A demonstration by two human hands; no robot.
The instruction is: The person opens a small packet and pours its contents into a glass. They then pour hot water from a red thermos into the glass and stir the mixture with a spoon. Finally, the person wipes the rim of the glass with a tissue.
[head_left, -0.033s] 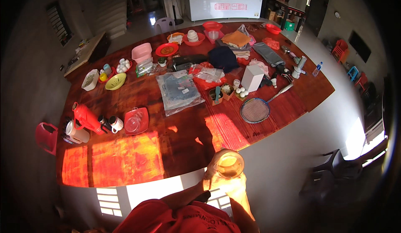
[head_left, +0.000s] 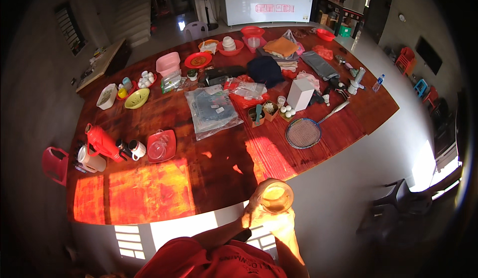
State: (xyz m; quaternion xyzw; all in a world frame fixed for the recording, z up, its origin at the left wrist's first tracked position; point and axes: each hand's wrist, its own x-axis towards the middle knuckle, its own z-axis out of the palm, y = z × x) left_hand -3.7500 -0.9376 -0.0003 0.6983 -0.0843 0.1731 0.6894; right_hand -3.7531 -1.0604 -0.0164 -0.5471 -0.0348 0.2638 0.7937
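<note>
Both my hands are wrapped round a cup [head_left: 278, 196] with a round, wide mouth, seen from above just off the table's near edge. Sunlight falls on it and its inside looks yellowish; whether anything is in it I cannot make out. My left hand [head_left: 253, 209] grips its left side, fingers curled. Below and to the right, my right hand [head_left: 281, 224] supports it, brightly lit, with most fingers hidden under the cup. The cup is held in the air, apart from the table [head_left: 219, 178].
Ahead on the table lie a badminton racket [head_left: 303, 133], a white box [head_left: 300, 94] and a plastic-wrapped garment [head_left: 211, 111]. To the left stand a red thermos [head_left: 103, 142], a white mug [head_left: 137, 150] and a red tray [head_left: 168, 146]. Dark chairs [head_left: 398, 198] stand at right.
The cup and my hands have shifted very slightly to the right. My grip looks the same, and nothing on the table has moved.
</note>
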